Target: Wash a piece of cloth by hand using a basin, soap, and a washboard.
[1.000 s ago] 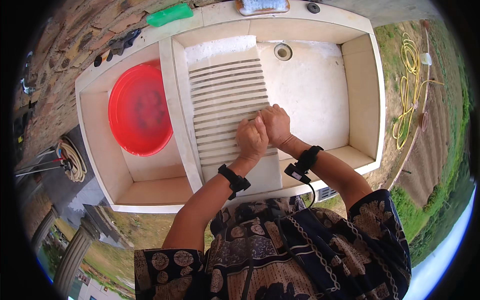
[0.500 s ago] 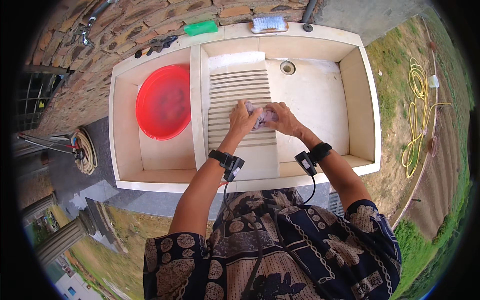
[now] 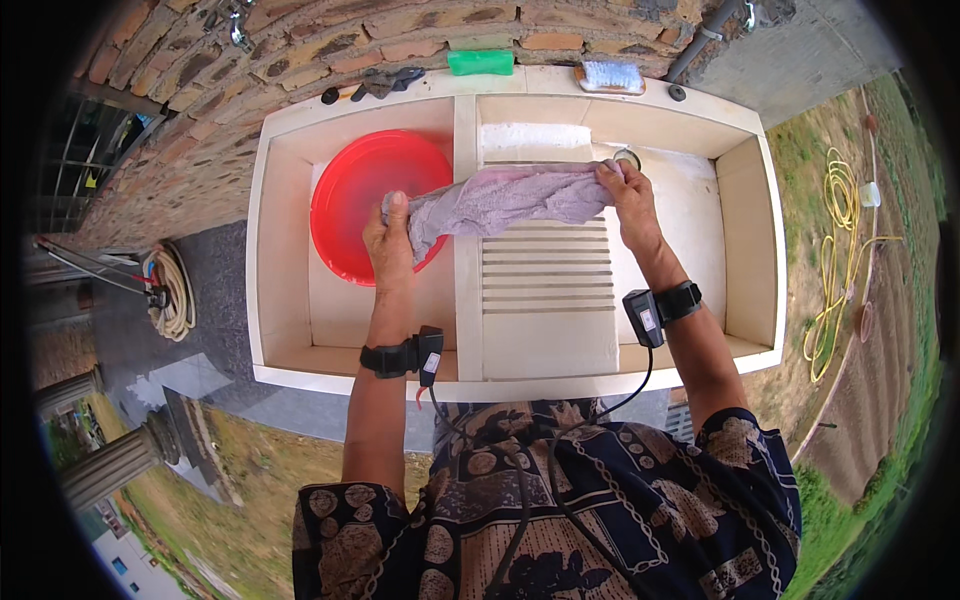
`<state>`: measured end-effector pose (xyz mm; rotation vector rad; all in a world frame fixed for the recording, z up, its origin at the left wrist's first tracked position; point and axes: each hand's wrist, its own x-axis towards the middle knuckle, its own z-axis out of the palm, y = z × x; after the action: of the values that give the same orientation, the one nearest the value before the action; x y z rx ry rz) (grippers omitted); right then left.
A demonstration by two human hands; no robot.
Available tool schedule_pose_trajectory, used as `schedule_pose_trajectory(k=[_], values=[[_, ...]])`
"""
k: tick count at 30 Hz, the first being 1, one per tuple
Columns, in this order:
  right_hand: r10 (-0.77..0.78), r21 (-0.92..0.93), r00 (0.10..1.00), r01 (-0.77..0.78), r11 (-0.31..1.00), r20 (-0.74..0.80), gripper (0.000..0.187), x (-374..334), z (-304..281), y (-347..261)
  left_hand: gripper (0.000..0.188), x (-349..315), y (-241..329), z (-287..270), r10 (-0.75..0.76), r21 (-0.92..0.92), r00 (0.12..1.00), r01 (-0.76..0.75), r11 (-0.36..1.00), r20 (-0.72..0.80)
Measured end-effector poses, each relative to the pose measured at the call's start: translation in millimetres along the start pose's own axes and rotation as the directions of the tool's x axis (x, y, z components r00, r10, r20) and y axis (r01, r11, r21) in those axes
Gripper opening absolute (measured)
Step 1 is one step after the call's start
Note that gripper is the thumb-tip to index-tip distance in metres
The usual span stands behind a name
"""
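Observation:
A wet-looking, pale purple towel (image 3: 520, 197) is stretched sideways between my two hands, loosely bunched along its length. My left hand (image 3: 390, 240) grips its left end above the rim of the red basin (image 3: 327, 215). At the other end my right hand (image 3: 634, 205) is closed on the towel near the drain (image 3: 627, 158). Below the towel lies the ridged washboard (image 3: 548, 280) of the sink, its upper ridges partly hidden. The basin holds cloudy water, and the towel covers part of its right side.
The two-part sink (image 3: 520, 388) has a divider (image 3: 467, 330) between its basins. Along the back ledge sit dark gloves (image 3: 386, 82), a green block (image 3: 480, 62) and a scrub brush (image 3: 610, 77). A brick wall (image 3: 420, 35) rises behind.
The towel, bunched up on the washboard before, is now lifted and spread out. My left hand has moved left toward the basin, my right hand to the right and up.

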<state>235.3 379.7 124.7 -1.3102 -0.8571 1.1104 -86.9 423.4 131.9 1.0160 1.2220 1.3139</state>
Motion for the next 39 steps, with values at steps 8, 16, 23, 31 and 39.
schedule_pose_trajectory(k=[8, 16, 23, 31, 39], values=[[-0.213, 0.188, 0.952, 0.255, 0.948, -0.219, 0.016, 0, 248, -7, 0.041, 106, 26, -245, -0.064, 0.117, 0.991, 0.078, 0.990, -0.114], [-0.270, -0.658, 0.947, 0.093, 0.747, -0.173, 0.039, 43, 408, 36, 0.064, 199, -12, -375, -0.252, 0.602, 0.964, 0.250, 0.759, -0.083], [0.177, -0.917, 0.972, 0.071, 0.393, 0.152, 0.083, 44, 482, 116, 0.045, 242, -27, -370, -0.211, 0.834, 0.956, -0.058, 0.549, 0.205], [0.340, -0.974, 0.915, 0.182, 0.133, 0.217, 0.058, 102, 515, 225, 0.063, 290, -95, -310, -0.336, 0.940, 0.909, -0.139, 0.313, 0.246], [0.157, -0.982, 0.988, -0.030, 0.188, 0.000, 0.048, 229, 529, 194, 0.058, 340, -133, -307, -0.452, 0.869, 0.891, 0.256, 0.424, -0.042]])
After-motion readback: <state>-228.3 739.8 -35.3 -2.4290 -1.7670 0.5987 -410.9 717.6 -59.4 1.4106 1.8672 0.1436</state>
